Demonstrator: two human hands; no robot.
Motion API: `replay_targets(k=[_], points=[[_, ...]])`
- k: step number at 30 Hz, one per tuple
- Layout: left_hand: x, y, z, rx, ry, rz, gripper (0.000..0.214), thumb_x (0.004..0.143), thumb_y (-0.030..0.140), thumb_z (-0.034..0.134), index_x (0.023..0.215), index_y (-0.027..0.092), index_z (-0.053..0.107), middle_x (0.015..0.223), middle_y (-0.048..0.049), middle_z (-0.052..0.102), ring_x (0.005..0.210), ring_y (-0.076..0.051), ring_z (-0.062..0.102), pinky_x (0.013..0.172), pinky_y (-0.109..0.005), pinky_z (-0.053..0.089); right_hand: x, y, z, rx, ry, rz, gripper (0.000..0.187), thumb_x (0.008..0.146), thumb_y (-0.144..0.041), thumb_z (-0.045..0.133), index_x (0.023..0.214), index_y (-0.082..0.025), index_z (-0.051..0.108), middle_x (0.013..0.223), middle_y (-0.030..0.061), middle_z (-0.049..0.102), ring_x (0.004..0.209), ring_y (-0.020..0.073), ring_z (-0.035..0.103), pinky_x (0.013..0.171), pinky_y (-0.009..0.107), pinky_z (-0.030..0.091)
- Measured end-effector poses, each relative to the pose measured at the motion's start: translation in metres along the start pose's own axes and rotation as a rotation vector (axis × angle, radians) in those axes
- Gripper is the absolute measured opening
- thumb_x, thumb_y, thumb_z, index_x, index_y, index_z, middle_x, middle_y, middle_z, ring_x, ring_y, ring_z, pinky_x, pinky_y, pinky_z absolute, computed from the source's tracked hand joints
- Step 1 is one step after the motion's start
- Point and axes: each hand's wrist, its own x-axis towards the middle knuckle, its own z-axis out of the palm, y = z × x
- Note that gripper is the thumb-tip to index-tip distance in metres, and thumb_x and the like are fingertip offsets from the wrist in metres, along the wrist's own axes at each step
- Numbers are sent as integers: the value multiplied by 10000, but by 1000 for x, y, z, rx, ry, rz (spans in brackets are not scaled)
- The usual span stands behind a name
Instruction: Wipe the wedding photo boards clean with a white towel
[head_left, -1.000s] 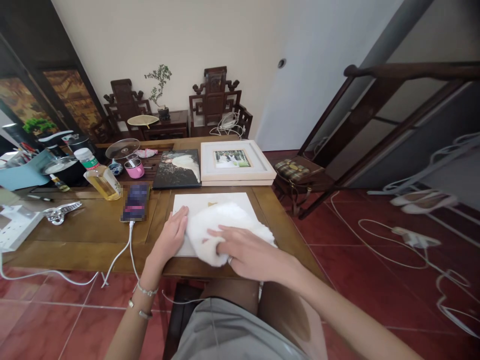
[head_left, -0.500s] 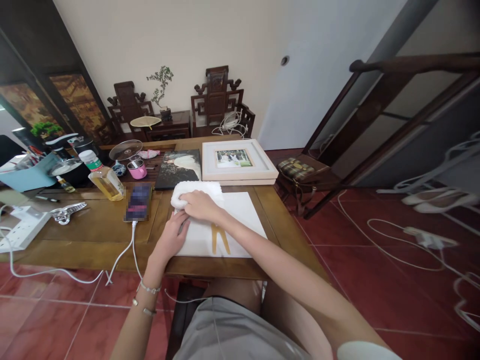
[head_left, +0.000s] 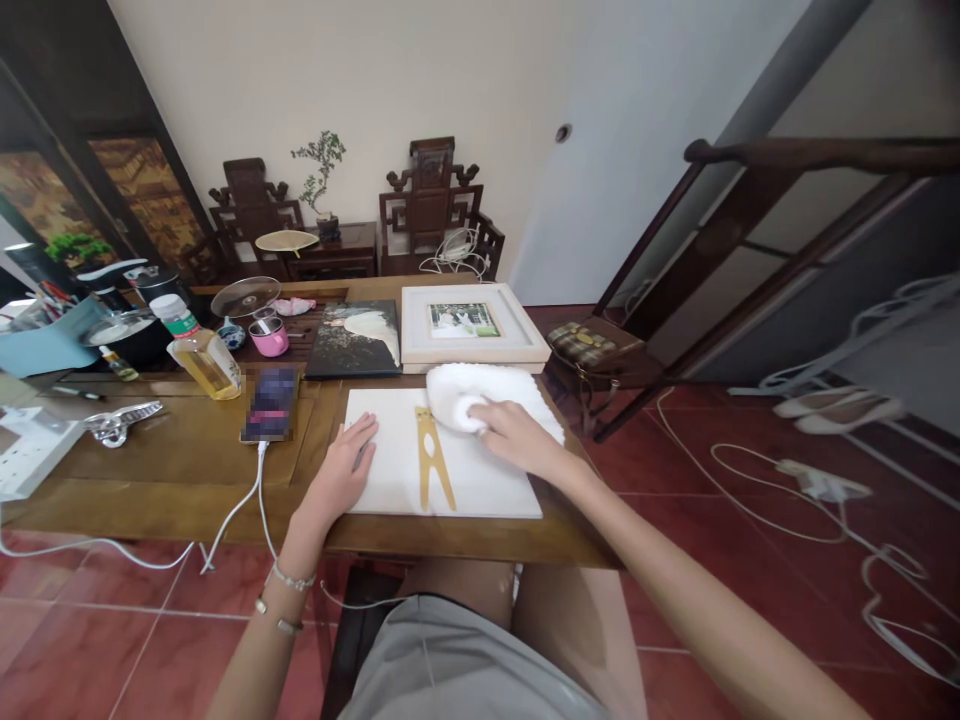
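Note:
A white flat board [head_left: 390,470] with a tan stand strip [head_left: 433,460] lies face down on the wooden table [head_left: 187,470] in front of me. My right hand [head_left: 514,432] presses a white fluffy cloth [head_left: 480,390] onto the board's far right corner, fingers closed on it. My left hand [head_left: 343,470] rests flat on the board's left edge, fingers stretched out, holding nothing.
Behind the board stand a white framed photo [head_left: 469,325] and a dark picture [head_left: 356,338]. A phone [head_left: 270,403] on a white cable, an oil bottle [head_left: 196,352], a pink cup [head_left: 268,337] and a power strip [head_left: 30,455] sit to the left. Cables cross the red floor [head_left: 817,480].
My right hand swept the cloth from the board's near edge to its far left corner, then across to the far right corner. The left hand stayed on the left edge.

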Motion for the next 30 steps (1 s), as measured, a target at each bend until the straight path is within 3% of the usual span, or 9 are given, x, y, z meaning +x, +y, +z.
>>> replay_targets(k=[4,8,11,14,19,24,27,30], points=[[0,0,1,14,2,0,389,903,236,376,1245,154,543,1355,-122,499,1311,-222,395,1121,-483,220,-55,-11,4,67,-2,-82,370,617,-1,364,825,-179,612,1352,90,487,1311,278,357,989,417,387],[0,-2,2,19,5,2,387,901,237,375,1241,166,547,1355,-117,501,1308,-220,399,1117,-486,223,-109,-41,2,92,-89,-123,382,586,20,377,792,-197,615,1425,53,409,1371,247,230,1080,453,320],[1,-2,1,14,8,3,383,898,243,384,1237,177,549,1361,-113,495,1308,-219,399,1117,-484,223,-124,-51,0,114,-113,-167,420,549,35,370,784,-211,615,1396,29,450,1366,209,249,1136,466,227],[1,-1,0,5,4,-5,381,899,250,387,1233,171,552,1363,-116,492,1309,-221,398,1119,-483,217,-111,-43,-1,104,-77,-171,367,578,15,381,779,-194,606,1388,79,458,1355,218,280,1135,497,202],[1,1,-1,4,-7,-14,387,902,259,382,1233,156,554,1363,-121,491,1315,-218,389,1127,-467,208,-45,-8,5,40,29,-165,309,622,-1,412,824,-140,601,1394,179,424,1372,257,224,1109,502,228],[1,2,-3,-13,4,-6,383,902,261,385,1234,169,553,1356,-113,500,1308,-213,400,1126,-471,210,6,14,7,24,9,-207,368,659,15,405,929,-144,598,1446,110,369,1381,281,181,1086,529,237],[1,1,-3,-18,10,2,376,901,262,389,1225,178,560,1351,-106,507,1305,-209,404,1126,-463,212,5,12,4,-16,-20,-200,383,681,15,394,973,-141,586,1446,114,367,1374,276,213,1081,524,246],[1,1,-2,-17,9,1,376,901,262,389,1225,178,560,1352,-107,506,1308,-210,399,1126,-466,213,-20,-1,-1,-34,-58,-205,384,665,25,391,947,-142,589,1430,114,394,1372,272,225,1086,501,259]])
